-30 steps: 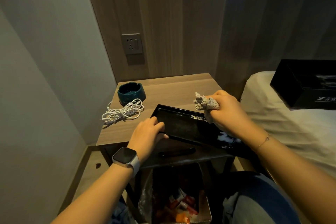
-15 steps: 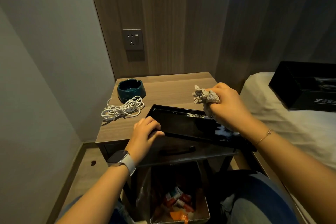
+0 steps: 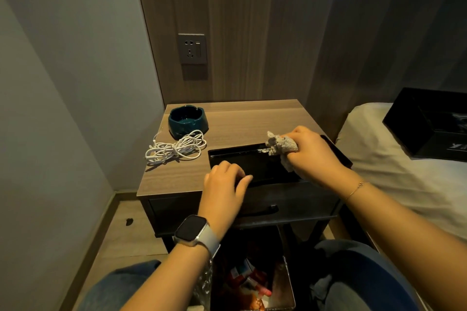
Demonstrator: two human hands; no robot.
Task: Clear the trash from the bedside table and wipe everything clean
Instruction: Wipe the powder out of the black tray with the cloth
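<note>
A black tray (image 3: 255, 163) lies on the wooden bedside table (image 3: 242, 121), near its front edge. My left hand (image 3: 225, 187) grips the tray's near left rim, thumb over the edge. My right hand (image 3: 310, 154) holds a crumpled grey cloth (image 3: 279, 145) and presses it on the tray's far right part. A teal ashtray (image 3: 188, 121) stands at the table's back left. A coiled white cable (image 3: 177, 149) lies just in front of it. Below the table a bin (image 3: 252, 283) holds colourful wrappers.
A bed with a pale sheet (image 3: 404, 171) runs along the right, carrying a black box (image 3: 429, 124). A wall socket (image 3: 192, 48) sits on the wood panel behind the table. A grey wall closes the left side. My knees flank the bin.
The tray has been turned and slid back squarely onto the table. My right hand with the cloth stays at its far right rim. The view has tilted down.
</note>
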